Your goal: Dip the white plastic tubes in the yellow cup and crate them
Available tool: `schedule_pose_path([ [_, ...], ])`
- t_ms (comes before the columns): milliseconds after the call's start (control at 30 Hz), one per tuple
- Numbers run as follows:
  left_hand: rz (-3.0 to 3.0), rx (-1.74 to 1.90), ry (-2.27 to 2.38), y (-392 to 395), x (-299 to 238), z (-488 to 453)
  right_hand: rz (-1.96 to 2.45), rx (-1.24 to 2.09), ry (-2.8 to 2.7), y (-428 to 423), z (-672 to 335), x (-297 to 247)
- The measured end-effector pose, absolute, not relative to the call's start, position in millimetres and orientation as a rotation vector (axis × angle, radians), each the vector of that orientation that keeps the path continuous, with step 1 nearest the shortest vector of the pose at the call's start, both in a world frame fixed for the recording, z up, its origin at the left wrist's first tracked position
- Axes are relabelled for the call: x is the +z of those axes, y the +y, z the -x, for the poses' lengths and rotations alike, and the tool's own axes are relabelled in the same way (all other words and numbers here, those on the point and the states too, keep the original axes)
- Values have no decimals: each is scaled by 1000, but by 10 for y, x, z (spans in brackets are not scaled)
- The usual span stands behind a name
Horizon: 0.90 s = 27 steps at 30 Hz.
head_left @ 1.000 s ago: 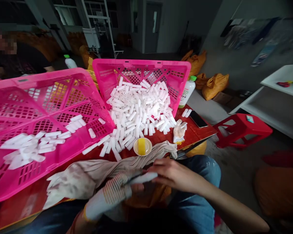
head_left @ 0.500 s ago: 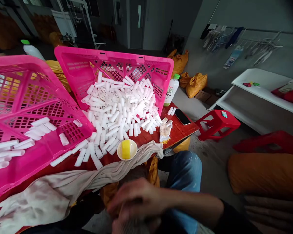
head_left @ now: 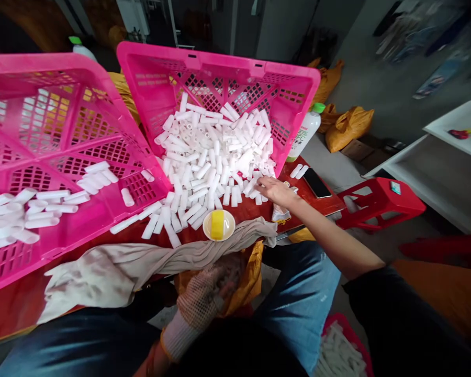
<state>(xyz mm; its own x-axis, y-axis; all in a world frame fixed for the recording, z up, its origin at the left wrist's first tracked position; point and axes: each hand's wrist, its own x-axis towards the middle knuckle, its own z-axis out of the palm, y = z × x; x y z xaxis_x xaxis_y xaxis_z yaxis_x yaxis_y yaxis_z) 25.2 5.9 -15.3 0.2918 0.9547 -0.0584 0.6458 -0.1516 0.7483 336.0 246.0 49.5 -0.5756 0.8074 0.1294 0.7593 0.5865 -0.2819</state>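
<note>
Right hand [head_left: 277, 191] out from lap to white tube pile [head_left: 208, 162], fingers loosely spread; gloved left hand [head_left: 206, 301] curled, grip unclear.

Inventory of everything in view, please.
pink plastic crates: 2, pink, tilted on the table, left and centre
red table: 1, red, under the crates
white tubes: many, white, heaped at the centre crate, some in the left crate, some on the table
floor crate: 1, pink, lower right, holding white tubes
bottles: 2, white with green caps, beyond the table
sponge: 1, yellow, on a small cream dish
phone: 1, black, on the table
work glove: 1, white with dots, on the table
cloth: 1, beige, stained, over the table edge
stool: 1, red, on the floor, right
sacks: several, yellow, on the floor, far right
shelf: 1, white, right edge
left hand: 1, white dotted glove, over the lap
right hand: 1, bare, fingers at the tubes
</note>
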Motion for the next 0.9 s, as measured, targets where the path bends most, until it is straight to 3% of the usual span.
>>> schedule_pose_path([
  [133, -2047, 734, 1718, 439, 251, -192, 1303, 368, -2448, 2254, -3357, 649],
  [367, -2177, 552, 1844, 616, -39, -283, 1084, 833, -2244, 1750, -2724, 446],
  [667, -2248, 554, 1885, 591, -182, -342, 1016, 401, -2593, 1687, -2480, 126],
  [900, -2326, 562, 1845, 621, -237, -358, 943, 491, -2634, 1726, -2462, 289],
])
